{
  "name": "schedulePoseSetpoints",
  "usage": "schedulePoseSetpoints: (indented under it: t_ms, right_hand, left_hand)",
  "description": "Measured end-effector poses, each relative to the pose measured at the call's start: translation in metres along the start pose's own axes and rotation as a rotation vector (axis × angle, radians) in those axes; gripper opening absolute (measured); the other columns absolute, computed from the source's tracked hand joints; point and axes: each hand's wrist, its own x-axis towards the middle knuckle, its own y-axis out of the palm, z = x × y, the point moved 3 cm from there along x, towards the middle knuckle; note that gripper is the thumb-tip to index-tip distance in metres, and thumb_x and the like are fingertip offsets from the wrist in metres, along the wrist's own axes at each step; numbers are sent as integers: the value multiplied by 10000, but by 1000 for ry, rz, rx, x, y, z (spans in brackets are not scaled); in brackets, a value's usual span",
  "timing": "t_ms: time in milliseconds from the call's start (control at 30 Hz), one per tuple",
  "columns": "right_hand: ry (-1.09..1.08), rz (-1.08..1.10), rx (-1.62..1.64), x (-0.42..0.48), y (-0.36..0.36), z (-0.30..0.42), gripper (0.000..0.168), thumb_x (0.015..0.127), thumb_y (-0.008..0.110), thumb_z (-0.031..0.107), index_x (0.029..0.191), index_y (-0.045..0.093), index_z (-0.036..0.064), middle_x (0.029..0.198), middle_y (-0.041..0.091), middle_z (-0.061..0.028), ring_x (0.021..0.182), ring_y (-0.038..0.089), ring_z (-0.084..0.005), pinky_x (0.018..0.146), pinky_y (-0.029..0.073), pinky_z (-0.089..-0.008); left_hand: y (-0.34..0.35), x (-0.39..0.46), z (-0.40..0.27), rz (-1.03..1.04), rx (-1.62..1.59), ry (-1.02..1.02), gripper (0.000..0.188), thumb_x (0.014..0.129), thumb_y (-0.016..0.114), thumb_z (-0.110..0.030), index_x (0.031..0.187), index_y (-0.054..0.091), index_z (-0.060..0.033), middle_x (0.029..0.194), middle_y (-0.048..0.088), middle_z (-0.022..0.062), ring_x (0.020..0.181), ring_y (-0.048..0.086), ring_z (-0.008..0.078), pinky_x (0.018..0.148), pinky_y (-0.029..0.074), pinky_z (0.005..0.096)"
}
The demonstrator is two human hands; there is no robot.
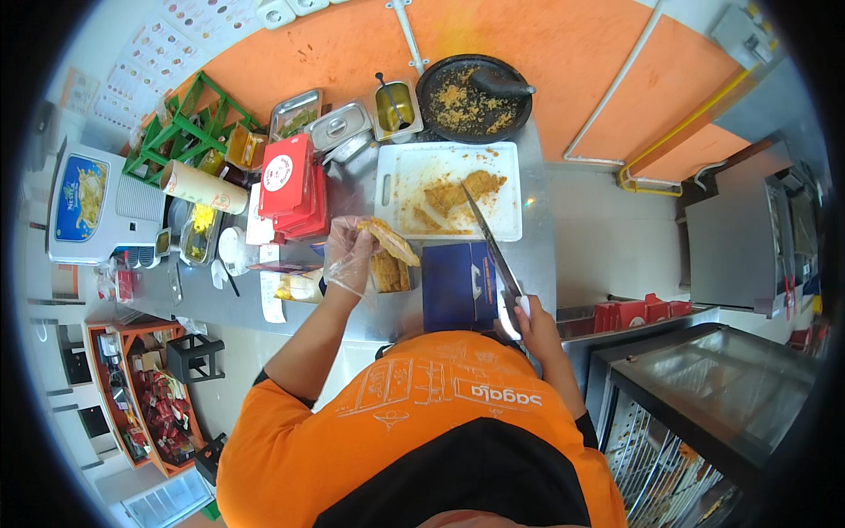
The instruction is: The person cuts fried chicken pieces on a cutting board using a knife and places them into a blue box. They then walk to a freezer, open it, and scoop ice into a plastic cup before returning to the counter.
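Note:
My left hand (pixel 350 254), in a clear plastic glove, holds a cut strip of breaded fried meat (pixel 391 243) above an open box of similar pieces (pixel 389 272). My right hand (pixel 536 330) is closed on the white handle of a long kitchen knife (pixel 492 244). The knife's tip reaches over a white cutting board (pixel 396 224), at the breaded cutlet (pixel 455 195) lying there among crumbs and smaller strips. Between my hands, near the counter's front edge, stands a dark blue box (pixel 452 284).
A stone mortar (pixel 455 122) with pestle and orange crumbs sits behind the board. Left are red cartons (pixel 290 185), steel containers (pixel 340 125), a green rack (pixel 188 132) and a drinks dispenser (pixel 99 204). A glass-topped display cabinet (pixel 719 383) stands at the right.

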Motion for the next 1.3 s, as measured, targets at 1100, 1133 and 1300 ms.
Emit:
schedulePoseSetpoints:
  t_ms: [1100,1133,1300]
  right_hand:
    - [108,-162,128,31,-42,-59,303,1027,588,270,1222,538,43,1032,695,-288,991,655,-518,791,531,-516]
    - [110,-152,122,34,-41,-55,303,1027,589,270,1222,540,44,1036,696,-287,992,657,-516,793,531,-514]
    - [93,-139,115,41,-36,-42,300,1026,590,268,1220,547,43,1042,697,-285,992,662,-507,805,532,-511]
  left_hand:
    - [139,209,83,1055,1573,-13,617,760,843,-309,1292,601,-110,1268,614,181,1190,603,353,1021,488,446]
    - [141,204,83,1089,1598,82,628,745,859,-326,1276,607,-104,1266,615,178,1196,599,347,1030,479,447]
    - [136,202,80,1014,1554,-86,608,719,895,-322,1200,613,-81,1191,648,176,1151,619,361,991,496,444]
